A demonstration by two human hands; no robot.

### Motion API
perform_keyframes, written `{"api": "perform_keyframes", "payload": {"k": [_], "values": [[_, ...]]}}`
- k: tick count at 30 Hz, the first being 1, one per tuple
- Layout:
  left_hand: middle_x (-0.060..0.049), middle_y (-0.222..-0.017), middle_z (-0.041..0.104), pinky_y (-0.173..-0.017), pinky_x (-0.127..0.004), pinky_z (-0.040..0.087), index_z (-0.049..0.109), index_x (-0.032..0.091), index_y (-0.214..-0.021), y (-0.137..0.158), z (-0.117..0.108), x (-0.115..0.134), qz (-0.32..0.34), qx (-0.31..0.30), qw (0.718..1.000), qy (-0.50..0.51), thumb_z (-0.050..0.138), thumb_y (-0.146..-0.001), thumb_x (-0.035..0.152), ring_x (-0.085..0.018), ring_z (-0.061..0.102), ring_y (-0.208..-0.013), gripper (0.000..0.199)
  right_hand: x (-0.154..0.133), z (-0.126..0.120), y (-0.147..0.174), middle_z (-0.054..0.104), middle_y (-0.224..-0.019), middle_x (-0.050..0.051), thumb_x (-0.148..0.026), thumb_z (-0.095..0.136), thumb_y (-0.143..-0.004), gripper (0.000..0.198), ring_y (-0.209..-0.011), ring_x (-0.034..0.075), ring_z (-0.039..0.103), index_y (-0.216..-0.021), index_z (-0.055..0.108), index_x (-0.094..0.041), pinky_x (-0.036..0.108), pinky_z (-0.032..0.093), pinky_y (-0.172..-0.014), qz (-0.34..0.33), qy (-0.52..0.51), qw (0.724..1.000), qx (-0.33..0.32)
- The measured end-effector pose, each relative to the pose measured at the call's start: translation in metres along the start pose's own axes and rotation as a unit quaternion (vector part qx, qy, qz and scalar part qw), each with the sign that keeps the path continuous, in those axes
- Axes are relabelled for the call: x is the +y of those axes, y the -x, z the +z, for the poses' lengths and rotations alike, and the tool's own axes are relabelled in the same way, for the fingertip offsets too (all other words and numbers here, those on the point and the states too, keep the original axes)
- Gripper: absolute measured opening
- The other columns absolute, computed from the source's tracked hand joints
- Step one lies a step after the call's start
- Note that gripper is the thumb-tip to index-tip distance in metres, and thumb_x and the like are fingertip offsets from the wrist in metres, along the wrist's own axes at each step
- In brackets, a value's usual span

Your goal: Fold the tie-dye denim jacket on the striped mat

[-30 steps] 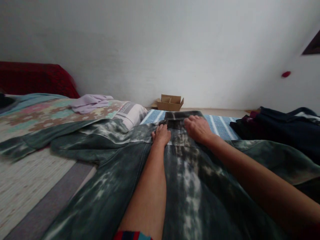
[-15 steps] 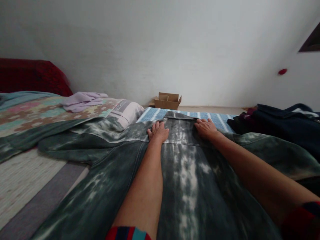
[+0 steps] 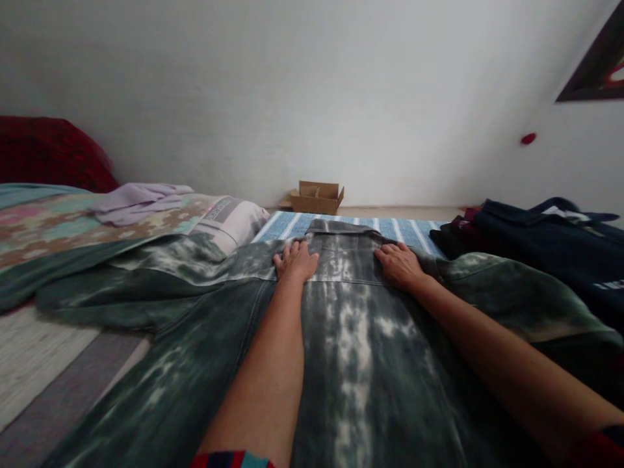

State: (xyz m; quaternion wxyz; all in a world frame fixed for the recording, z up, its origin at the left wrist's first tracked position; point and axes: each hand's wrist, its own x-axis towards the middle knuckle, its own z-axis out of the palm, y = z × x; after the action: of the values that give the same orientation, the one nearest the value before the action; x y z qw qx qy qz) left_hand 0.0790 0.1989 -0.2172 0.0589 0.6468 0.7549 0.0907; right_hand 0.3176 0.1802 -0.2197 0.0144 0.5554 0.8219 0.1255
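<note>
A dark green and white tie-dye shirt point(image 3: 355, 338) lies spread out in front of me, its collar at the far end and its sleeves out to both sides. My left hand point(image 3: 296, 261) rests on the shirt left of the collar, fingers spread and laid flat. On the other side of the collar, my right hand point(image 3: 400, 263) presses down on the fabric with its fingers stretched out. Neither hand grips the cloth. The left sleeve is bent back over itself.
Dark folded clothes point(image 3: 546, 247) are piled at the right. Leftward lie a lilac cloth point(image 3: 139, 201), a patterned blanket point(image 3: 170, 224) and a red covered shape point(image 3: 49, 153). Beyond the blue striped sheet point(image 3: 287, 224), an open cardboard box point(image 3: 316, 198) stands by the wall.
The view has turned slightly right, so everything sits a little further left. My right hand has slid slightly nearer to me, away from the collar edge. My left hand stays flat on the shirt.
</note>
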Motion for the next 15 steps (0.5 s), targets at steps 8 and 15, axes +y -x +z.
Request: {"api": "perform_keyframes", "payload": {"k": [8, 15], "values": [[-0.004, -0.15, 0.025, -0.106, -0.053, 0.019, 0.033, 0.022, -0.138, -0.001, -0.001, 0.0, 0.002, -0.015, 1.0, -0.023, 0.025, -0.087, 0.046, -0.025, 0.019, -0.137, 0.058, 0.002, 0.0, 0.003, 0.057, -0.116, 0.015, -0.016, 0.029, -0.091, 0.036, -0.114, 0.025, 0.045, -0.117, 0.053, -0.014, 0.041, 0.017, -0.1, 0.045, -0.03, 0.998, 0.01], [-0.003, -0.149, 0.026, -0.106, -0.053, 0.021, 0.031, 0.024, -0.139, -0.002, -0.002, 0.0, 0.019, -0.025, 0.999, -0.015, 0.026, -0.087, 0.041, -0.024, 0.019, -0.137, 0.055, 0.009, 0.015, -0.004, 0.055, -0.119, 0.011, -0.039, 0.025, -0.096, 0.039, -0.109, 0.022, 0.05, -0.119, 0.049, -0.017, 0.033, 0.033, -0.089, 0.083, -0.098, 0.991, -0.028]]}}
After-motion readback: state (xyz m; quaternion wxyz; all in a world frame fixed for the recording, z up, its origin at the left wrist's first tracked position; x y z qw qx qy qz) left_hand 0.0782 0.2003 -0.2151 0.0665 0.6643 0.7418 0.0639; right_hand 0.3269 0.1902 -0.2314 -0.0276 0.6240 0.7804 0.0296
